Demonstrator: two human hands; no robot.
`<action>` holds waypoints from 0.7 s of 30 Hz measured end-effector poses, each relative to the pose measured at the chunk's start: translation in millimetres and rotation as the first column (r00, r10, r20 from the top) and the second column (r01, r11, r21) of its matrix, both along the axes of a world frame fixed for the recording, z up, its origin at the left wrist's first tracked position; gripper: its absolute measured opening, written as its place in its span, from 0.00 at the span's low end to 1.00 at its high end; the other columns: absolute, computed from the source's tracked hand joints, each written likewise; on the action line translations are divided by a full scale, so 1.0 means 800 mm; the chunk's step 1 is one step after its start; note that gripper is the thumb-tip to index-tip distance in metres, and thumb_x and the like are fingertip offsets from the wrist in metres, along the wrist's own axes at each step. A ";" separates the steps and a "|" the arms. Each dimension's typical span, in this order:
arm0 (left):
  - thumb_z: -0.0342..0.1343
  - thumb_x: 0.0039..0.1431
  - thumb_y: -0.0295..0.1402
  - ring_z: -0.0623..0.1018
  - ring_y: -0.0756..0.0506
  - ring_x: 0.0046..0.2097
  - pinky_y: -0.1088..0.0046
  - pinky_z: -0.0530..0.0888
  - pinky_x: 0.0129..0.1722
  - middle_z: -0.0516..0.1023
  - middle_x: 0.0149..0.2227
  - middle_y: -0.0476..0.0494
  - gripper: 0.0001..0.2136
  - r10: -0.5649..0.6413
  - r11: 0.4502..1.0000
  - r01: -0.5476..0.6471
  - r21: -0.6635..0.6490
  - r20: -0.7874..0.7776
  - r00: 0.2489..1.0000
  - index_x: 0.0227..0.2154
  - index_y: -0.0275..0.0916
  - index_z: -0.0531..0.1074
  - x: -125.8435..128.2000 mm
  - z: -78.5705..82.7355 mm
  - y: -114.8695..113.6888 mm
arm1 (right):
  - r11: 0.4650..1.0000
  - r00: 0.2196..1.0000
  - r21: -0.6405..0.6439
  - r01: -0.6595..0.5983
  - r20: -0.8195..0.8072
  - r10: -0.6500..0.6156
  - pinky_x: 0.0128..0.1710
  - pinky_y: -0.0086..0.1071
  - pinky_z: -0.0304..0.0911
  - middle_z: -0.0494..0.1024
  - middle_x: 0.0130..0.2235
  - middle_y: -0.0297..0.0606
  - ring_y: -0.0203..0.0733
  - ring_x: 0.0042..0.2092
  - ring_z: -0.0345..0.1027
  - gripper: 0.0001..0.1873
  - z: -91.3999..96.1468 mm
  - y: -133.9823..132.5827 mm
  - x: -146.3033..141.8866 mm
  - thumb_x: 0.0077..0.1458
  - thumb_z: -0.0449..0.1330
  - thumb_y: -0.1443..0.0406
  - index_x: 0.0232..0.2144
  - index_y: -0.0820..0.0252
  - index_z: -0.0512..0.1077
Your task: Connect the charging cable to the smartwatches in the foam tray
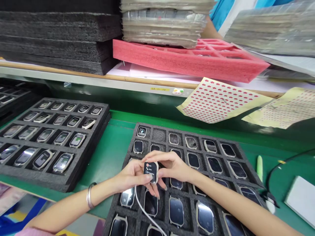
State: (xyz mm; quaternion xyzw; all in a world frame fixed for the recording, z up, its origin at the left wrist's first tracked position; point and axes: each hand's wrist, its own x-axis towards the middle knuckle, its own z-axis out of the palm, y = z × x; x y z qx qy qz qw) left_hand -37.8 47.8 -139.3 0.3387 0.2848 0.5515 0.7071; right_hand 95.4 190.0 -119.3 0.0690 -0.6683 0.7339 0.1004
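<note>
A smartwatch case [150, 170] without a strap is held over the middle of a black foam tray; its lit screen shows a list of icons. My left hand [133, 177] grips it from the left, thumb on the lower part of the screen. From the other side, my right hand [172, 165] pinches the right edge of the case with its fingers curled over the top. A white cable [145, 211] runs down from beneath my left hand. The foam tray [169, 130] below holds rows of watch cases, mostly with dark screens; one watch [142, 131] at the back left corner is lit.
Another foam tray [97, 141] of watches stands left. Above, a shelf [137, 80] carries black foam stacks [56, 36], a pink foam tray [182, 64] and plastic trays [164, 28]. Sticker sheets [219, 100] hang from its edge. A black cable [270, 173] and white box [301, 200] lie right.
</note>
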 end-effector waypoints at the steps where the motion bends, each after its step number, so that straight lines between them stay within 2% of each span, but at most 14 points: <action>1: 0.61 0.54 0.39 0.81 0.42 0.32 0.74 0.77 0.30 0.80 0.38 0.29 0.16 -0.013 1.000 0.014 0.013 -0.009 1.000 0.39 0.29 0.74 0.000 0.000 0.000 | 1.000 1.000 -0.007 0.001 -0.007 -0.002 0.53 0.46 0.58 0.72 0.48 0.45 0.47 0.51 0.65 0.17 0.000 -0.001 0.000 0.53 0.66 0.63 0.47 0.55 0.74; 6: 0.60 0.54 0.40 0.81 0.43 0.32 0.73 0.77 0.30 0.79 0.39 0.30 0.17 0.017 0.999 -0.014 0.035 -0.090 0.996 0.38 0.29 0.75 0.003 0.003 -0.002 | 1.000 1.000 0.017 -0.005 -0.022 0.005 0.52 0.45 0.58 0.73 0.46 0.45 0.47 0.50 0.65 0.18 0.003 0.002 0.000 0.51 0.67 0.65 0.45 0.56 0.75; 9: 0.61 0.53 0.40 0.80 0.43 0.31 0.72 0.77 0.32 0.80 0.36 0.33 0.16 0.110 0.994 -0.107 0.028 -0.168 0.980 0.36 0.30 0.75 0.005 0.006 -0.001 | 0.998 1.000 0.065 -0.027 -0.013 0.028 0.53 0.46 0.58 0.72 0.48 0.45 0.48 0.52 0.64 0.18 0.007 0.007 0.002 0.53 0.66 0.66 0.48 0.57 0.73; 12: 0.61 0.54 0.39 0.80 0.44 0.30 0.71 0.76 0.34 0.80 0.29 0.39 0.13 0.204 0.978 -0.206 0.013 -0.220 0.954 0.33 0.31 0.74 0.007 0.009 0.000 | 0.982 0.999 0.188 0.016 -0.035 -0.010 0.54 0.46 0.58 0.71 0.50 0.46 0.47 0.53 0.63 0.20 0.012 0.008 0.003 0.53 0.65 0.67 0.50 0.58 0.70; 17: 0.62 0.53 0.40 0.79 0.45 0.31 0.70 0.76 0.34 0.80 0.31 0.40 0.15 0.275 0.959 -0.282 0.014 -0.281 0.920 0.35 0.31 0.74 0.008 0.010 0.003 | 0.885 0.991 0.447 0.128 -0.079 -0.103 0.53 0.45 0.60 0.69 0.50 0.46 0.47 0.52 0.63 0.29 0.015 0.007 0.004 0.48 0.69 0.67 0.52 0.58 0.67; 21: 0.62 0.52 0.39 0.79 0.45 0.30 0.71 0.76 0.33 0.80 0.31 0.41 0.14 0.280 0.957 -0.289 0.014 -0.302 0.911 0.35 0.32 0.74 0.008 0.007 0.003 | 0.826 0.987 0.541 0.157 -0.105 -0.119 0.51 0.43 0.61 0.69 0.50 0.46 0.47 0.51 0.62 0.29 0.014 0.006 0.004 0.49 0.68 0.66 0.54 0.58 0.66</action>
